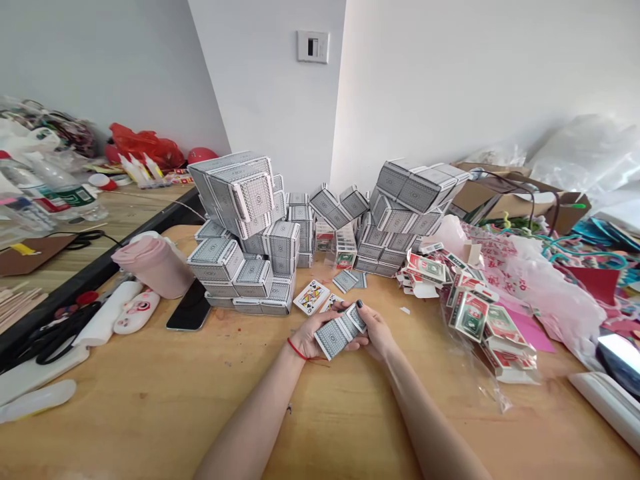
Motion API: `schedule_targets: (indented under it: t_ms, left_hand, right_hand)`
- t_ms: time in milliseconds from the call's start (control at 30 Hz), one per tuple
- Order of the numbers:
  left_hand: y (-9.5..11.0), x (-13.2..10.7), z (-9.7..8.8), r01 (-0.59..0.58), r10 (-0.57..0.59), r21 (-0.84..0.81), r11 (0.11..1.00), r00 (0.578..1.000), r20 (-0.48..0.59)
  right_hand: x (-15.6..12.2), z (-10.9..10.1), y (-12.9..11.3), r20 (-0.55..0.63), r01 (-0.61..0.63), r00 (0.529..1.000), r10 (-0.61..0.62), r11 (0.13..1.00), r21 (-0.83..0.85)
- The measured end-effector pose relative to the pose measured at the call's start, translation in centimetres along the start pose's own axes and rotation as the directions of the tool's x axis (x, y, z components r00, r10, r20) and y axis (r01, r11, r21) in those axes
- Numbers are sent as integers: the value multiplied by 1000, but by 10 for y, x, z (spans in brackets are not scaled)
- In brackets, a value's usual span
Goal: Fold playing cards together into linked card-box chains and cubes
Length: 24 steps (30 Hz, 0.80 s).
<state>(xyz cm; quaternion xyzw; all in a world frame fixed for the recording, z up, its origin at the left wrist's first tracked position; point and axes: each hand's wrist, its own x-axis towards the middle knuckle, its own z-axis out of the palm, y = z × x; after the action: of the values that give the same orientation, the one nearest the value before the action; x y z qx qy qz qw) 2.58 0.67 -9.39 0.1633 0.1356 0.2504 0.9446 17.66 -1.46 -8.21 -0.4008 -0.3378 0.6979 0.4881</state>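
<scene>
Low over the wooden table, my left hand [311, 333] is closed around some playing cards [331, 339] with grey patterned backs. My right hand [376, 332] grips the upper right end of the same cards, its dark-nailed thumb near their edge. The cards look partly overlapped or folded; I cannot tell which. Just beyond my hands lie a face-up court card [311, 297] and another partly hidden by my fingers. Grey-backed cards [346, 281] lie face down behind them. Farther back, box-like blocks built from such cards are piled in a left stack [240, 193] and a right stack [415, 187].
Opened red-and-green card boxes [473, 313] and plastic bags [540, 280] crowd the right side. A black phone [190, 307], a pink cylindrical item [153, 263] and black-handled scissors [70, 330] lie at left. Bottles [65, 190] stand on the far-left surface. The wall [270, 100] rises behind.
</scene>
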Motion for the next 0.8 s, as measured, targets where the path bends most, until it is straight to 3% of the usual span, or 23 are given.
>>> schedule_targets:
  t_ms: [100,200,333,433,600,800]
  left_hand:
    - [0,1,0,-15,13,-32,999,999,-47]
    - [0,0,2,-22,19,-40,999,998,-67]
    - [1,-1,10,-54,51,-59,997,998,-38]
    - [1,-3,14,-73,72,-78,994,997,-7]
    - [2,-5,14,-50,50,-47,998,999,-21]
    - [1,-7,14,-149,147,-16,989,987,-65]
  right_hand:
    - [1,4,4,-94,50,994,-51,999,-19]
    - [2,4,4,-145,46,989,-36,997,68]
    - [0,-2,-3,3,-115,993,121,935,336]
    - [-4,-4,-8,100,-184,983,156,879,441]
    - [-8,2,-6,116,-132,989,93,905,403]
    - [-4,3,2,55,6,998,-18,976,218]
